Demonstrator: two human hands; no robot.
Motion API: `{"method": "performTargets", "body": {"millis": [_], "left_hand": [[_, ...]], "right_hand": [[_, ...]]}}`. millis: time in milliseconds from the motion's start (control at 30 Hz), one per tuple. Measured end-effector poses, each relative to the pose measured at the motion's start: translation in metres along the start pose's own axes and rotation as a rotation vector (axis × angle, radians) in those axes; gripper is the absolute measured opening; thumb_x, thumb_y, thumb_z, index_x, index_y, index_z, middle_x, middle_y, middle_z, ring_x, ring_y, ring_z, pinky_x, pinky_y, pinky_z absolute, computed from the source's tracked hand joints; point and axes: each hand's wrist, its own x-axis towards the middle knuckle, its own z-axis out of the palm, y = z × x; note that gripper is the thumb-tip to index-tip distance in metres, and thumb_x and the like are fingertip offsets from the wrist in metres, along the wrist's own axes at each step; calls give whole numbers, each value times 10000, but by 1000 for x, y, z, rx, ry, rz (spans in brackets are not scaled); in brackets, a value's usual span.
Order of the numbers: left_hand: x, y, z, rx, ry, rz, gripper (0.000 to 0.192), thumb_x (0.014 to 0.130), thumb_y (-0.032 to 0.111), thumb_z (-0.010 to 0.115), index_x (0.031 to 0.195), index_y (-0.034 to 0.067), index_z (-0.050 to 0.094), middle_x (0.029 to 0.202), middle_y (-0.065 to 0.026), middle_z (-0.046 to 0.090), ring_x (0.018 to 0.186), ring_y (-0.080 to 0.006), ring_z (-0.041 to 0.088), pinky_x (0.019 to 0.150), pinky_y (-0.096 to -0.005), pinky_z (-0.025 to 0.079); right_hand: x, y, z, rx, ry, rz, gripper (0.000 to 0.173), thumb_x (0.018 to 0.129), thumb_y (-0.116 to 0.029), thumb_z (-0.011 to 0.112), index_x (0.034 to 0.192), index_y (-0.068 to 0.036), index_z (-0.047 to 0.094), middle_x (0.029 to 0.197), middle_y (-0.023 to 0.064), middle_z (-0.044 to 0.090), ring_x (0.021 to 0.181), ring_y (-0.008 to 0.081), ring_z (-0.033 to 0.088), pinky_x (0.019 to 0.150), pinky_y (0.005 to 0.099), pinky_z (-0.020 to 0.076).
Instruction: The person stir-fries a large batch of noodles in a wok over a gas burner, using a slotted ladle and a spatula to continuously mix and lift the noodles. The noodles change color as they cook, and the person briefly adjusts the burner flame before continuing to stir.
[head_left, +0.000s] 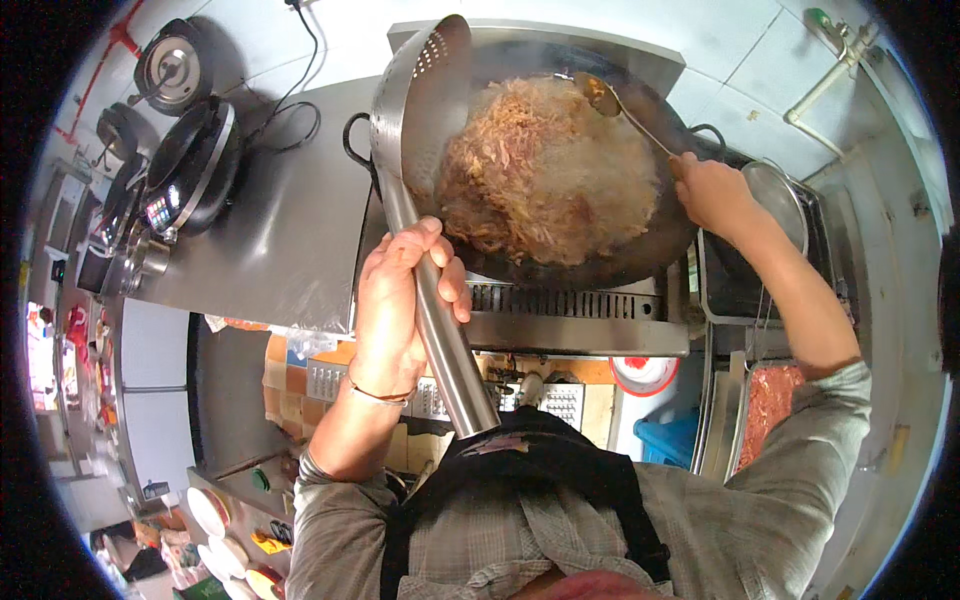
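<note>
A big black wok (675, 247) sits on the stove, filled with browned shredded meat (555, 172) in hazy, bubbling liquid. My left hand (405, 292) grips the thick steel handle of a perforated strainer ladle (388, 112). Its bowl is tilted up on edge over the wok's left rim, and the handle slants down towards my apron. With my right hand (716, 195) I hold the thin handle of a metal ladle (600, 97). The ladle's bowl is at the far right part of the meat, partly veiled by steam.
Left of the stove (570, 334) runs a steel counter (300, 217) bearing a black electric cooker (187, 176) and a cable. A round mesh strainer (772, 199) rests over a dark tray at right. Nearer me are a container of raw meat (769, 405) and a blue bin (667, 442).
</note>
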Motion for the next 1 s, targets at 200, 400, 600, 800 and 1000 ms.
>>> {"method": "performTargets", "body": {"millis": [200, 400, 600, 800, 1000], "left_hand": [[7, -17, -5, -13, 50, -9, 192, 979, 185, 526, 1080, 22, 512, 781, -53, 537, 541, -171, 559, 438, -345, 520], [22, -29, 21, 37, 99, -28, 111, 980, 174, 519, 1003, 67, 499, 743, -24, 519, 546, -142, 519, 467, -314, 480], [25, -30, 25, 80, 89, -44, 100, 984, 173, 520, 970, 80, 485, 742, -14, 504, 559, -129, 500, 469, -299, 462], [9, -31, 27, 83, 18, -108, 105, 981, 157, 509, 991, 53, 497, 738, -25, 503, 545, -146, 527, 454, -328, 486], [-10, -25, 30, 74, -25, -105, 137, 989, 172, 492, 954, 40, 504, 684, -51, 507, 486, -172, 527, 421, -339, 481]], "right_hand": [[51, -22, 12, 613, -255, -287, 234, 933, -261, 551, 921, -27, 540, 672, 121, 588, 534, 243, 612, 479, 374, 475], [44, -50, -5, 1094, -561, -90, 271, 905, -279, 587, 807, -29, 550, 596, 31, 518, 373, 126, 470, 361, 292, 367], [-22, -72, -70, 811, -631, -81, 209, 884, -212, 567, 862, -3, 560, 631, 79, 553, 495, 148, 559, 447, 336, 450], [-80, -89, -82, 380, -206, -473, 202, 840, -116, 552, 967, 40, 543, 765, 268, 640, 764, 438, 650, 690, 502, 517], [-56, -110, -51, 123, -61, -546, 161, 811, -67, 586, 934, 30, 552, 729, 238, 657, 755, 414, 683, 664, 499, 534]]}}
